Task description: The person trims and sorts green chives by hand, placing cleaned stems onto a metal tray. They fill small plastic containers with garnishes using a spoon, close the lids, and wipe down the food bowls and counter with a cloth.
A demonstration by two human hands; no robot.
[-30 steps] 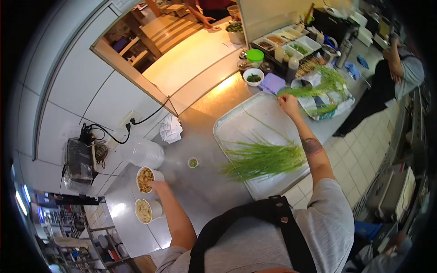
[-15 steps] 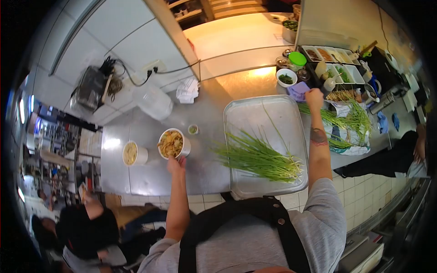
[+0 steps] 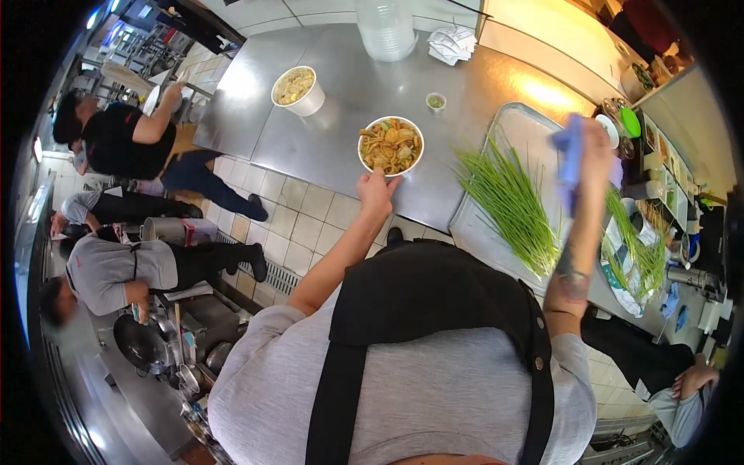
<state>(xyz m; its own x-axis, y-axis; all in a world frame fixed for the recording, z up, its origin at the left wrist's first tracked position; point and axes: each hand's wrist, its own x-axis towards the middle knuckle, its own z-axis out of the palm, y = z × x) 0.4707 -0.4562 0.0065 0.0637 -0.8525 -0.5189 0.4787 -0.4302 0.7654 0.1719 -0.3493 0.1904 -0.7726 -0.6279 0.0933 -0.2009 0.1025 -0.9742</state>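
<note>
My left hand (image 3: 377,191) grips the near side of a white paper bowl (image 3: 391,147) filled with brown, saucy food, its thumb at the rim. In my right hand (image 3: 595,152) is a purple-blue cloth (image 3: 570,149), smeared by motion and held above the right side of a metal tray (image 3: 474,213). A bunch of long green onions (image 3: 511,205) lies across that tray. Beyond the held bowl sits a small cup with green bits (image 3: 435,101). A second paper bowl (image 3: 308,99), with pale food in it, stands farther left on the steel table.
At the back are a clear plastic container (image 3: 385,31) and white paper slips (image 3: 452,45). More greens (image 3: 639,240) lie on a bag at the right, near sauce and topping containers (image 3: 670,167). Several other people stand left and right; one is by a wok (image 3: 141,341).
My view has swung left. The cloth, earlier by the small bowl at the tray's back corner, is now lifted in my right hand over the tray. My left hand still holds the bowl.
</note>
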